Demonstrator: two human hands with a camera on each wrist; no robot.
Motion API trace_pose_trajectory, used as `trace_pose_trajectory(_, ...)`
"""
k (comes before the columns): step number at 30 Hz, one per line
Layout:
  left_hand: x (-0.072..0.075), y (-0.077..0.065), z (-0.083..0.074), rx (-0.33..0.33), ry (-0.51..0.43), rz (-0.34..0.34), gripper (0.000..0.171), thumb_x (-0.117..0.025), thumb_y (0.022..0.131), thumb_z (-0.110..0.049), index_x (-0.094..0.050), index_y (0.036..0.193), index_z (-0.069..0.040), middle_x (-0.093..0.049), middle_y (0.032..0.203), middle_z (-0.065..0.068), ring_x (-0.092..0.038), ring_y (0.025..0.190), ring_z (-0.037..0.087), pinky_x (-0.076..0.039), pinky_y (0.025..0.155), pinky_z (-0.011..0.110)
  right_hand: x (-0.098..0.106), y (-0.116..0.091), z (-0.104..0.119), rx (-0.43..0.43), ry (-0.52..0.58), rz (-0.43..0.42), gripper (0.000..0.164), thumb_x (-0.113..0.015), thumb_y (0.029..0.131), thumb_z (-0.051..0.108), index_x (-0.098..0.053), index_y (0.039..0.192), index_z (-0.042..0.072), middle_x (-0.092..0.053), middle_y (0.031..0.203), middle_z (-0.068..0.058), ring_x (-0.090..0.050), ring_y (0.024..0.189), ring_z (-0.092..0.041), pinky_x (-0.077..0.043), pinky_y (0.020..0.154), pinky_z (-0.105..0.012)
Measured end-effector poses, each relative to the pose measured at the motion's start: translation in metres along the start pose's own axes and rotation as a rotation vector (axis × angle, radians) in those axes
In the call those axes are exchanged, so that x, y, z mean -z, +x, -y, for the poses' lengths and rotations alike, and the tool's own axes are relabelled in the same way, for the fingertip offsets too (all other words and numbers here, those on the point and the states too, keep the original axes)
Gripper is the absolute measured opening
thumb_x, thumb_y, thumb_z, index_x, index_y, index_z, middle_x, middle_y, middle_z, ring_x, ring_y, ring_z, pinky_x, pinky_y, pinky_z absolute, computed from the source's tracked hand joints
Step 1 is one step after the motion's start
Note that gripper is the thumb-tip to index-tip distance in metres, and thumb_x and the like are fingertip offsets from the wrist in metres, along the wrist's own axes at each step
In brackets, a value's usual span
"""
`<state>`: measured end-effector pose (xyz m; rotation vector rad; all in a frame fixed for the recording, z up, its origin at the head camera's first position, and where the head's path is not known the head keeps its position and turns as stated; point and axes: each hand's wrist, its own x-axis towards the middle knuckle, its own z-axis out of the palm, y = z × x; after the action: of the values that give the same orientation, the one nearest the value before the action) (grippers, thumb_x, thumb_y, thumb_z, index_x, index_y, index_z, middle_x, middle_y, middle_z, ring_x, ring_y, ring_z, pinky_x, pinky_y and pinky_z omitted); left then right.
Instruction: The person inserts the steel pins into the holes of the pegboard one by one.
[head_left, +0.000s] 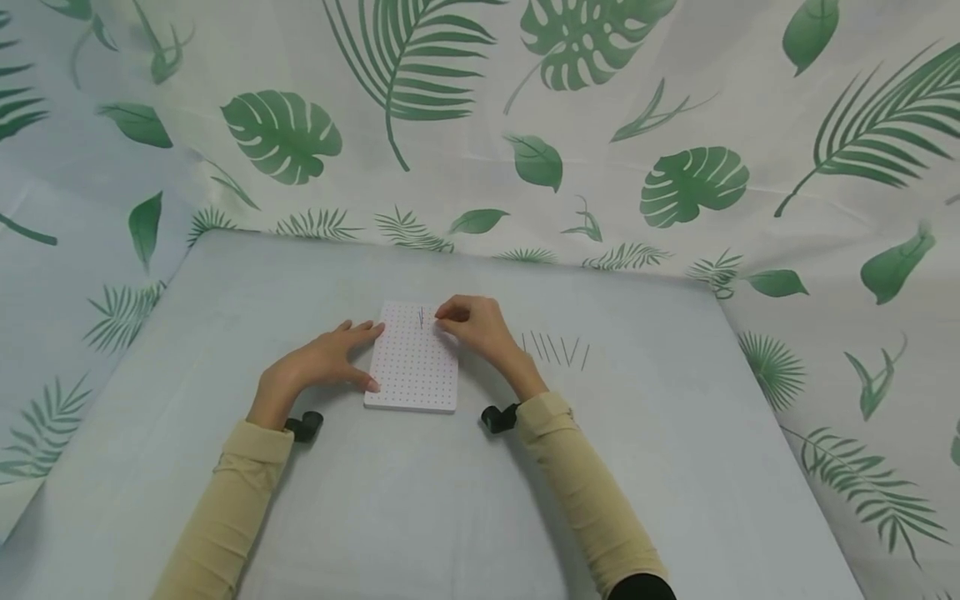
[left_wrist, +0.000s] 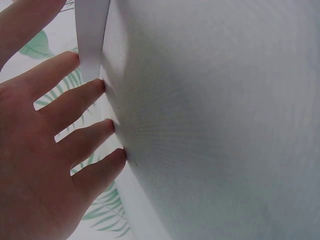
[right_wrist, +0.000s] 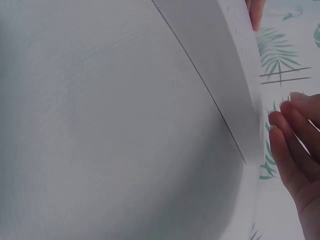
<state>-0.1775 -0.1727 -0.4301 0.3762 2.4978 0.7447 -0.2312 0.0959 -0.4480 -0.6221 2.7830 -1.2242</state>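
A white pegboard (head_left: 411,367) with rows of small holes lies on the table. Two thin dark pins (head_left: 422,317) stand upright near its far end. My left hand (head_left: 322,358) is spread with straight fingers along the board's left edge, thumb at the near left corner and index fingertip further up. My right hand (head_left: 480,323) is over the far right part of the board, thumb and fingertips drawn together just right of the standing pins. In the right wrist view its fingertips (right_wrist: 280,117) bunch beside the board's side; I cannot tell whether a pin is between them.
Several loose thin pins (head_left: 555,348) lie in a row on the white table (head_left: 390,517), right of the right forearm. A black wrist camera (head_left: 304,427) sits at the left wrist, another wrist camera (head_left: 498,418) at the right. A leaf-printed curtain (head_left: 465,150) hangs behind the table.
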Motion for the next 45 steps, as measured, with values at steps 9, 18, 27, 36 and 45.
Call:
trace_pose_trajectory(9,-0.002,0.001,0.001,-0.002,-0.008,-0.006,0.101,-0.086,0.083,-0.034,-0.029,0.163,-0.011,-0.021,0.17,0.02,-0.007,0.157,0.05,-0.015,0.12,0.073,0.014,-0.009,-0.007,-0.045,-0.055,0.03,0.012,-0.074,0.094,0.01,-0.078,0.105,0.007,-0.079,0.103,-0.008,-0.074,0.097,-0.022,-0.06,0.09,-0.035)
trace_pose_trajectory(18,-0.002,-0.001,0.001,-0.01,-0.016,-0.013,0.1,-0.086,0.083,-0.033,-0.03,0.163,-0.01,-0.021,0.17,0.02,-0.006,0.157,0.05,-0.015,0.12,0.074,0.026,-0.017,-0.019,-0.071,-0.087,0.055,0.016,-0.073,0.095,0.011,-0.077,0.109,0.004,-0.078,0.104,-0.009,-0.073,0.097,-0.023,-0.059,0.09,-0.037)
trace_pose_trajectory(27,-0.002,0.0,-0.001,-0.023,-0.019,-0.013,0.098,-0.085,0.084,-0.032,-0.03,0.162,-0.01,-0.021,0.169,0.021,-0.006,0.157,0.05,-0.014,0.121,0.073,0.036,-0.027,-0.028,-0.102,-0.116,0.069,0.018,-0.073,0.095,0.011,-0.077,0.111,0.005,-0.078,0.105,-0.009,-0.072,0.097,-0.024,-0.059,0.09,-0.038)
trace_pose_trajectory(36,-0.001,-0.001,-0.001,-0.026,-0.02,-0.011,0.098,-0.085,0.084,-0.031,-0.03,0.162,-0.008,-0.021,0.169,0.022,-0.006,0.156,0.051,-0.015,0.12,0.073,0.048,-0.038,-0.034,-0.133,-0.118,0.067,0.017,-0.071,0.096,0.012,-0.076,0.111,0.005,-0.077,0.107,-0.011,-0.072,0.098,-0.026,-0.06,0.087,-0.038)
trace_pose_trajectory(45,-0.001,-0.002,-0.001,-0.034,-0.013,-0.016,0.099,-0.086,0.083,-0.031,-0.03,0.162,-0.008,-0.021,0.169,0.023,-0.007,0.156,0.051,-0.015,0.12,0.073,0.06,-0.047,-0.046,-0.15,-0.131,0.055,0.016,-0.069,0.097,0.011,-0.076,0.111,0.006,-0.077,0.108,-0.011,-0.073,0.098,-0.026,-0.06,0.08,-0.036)
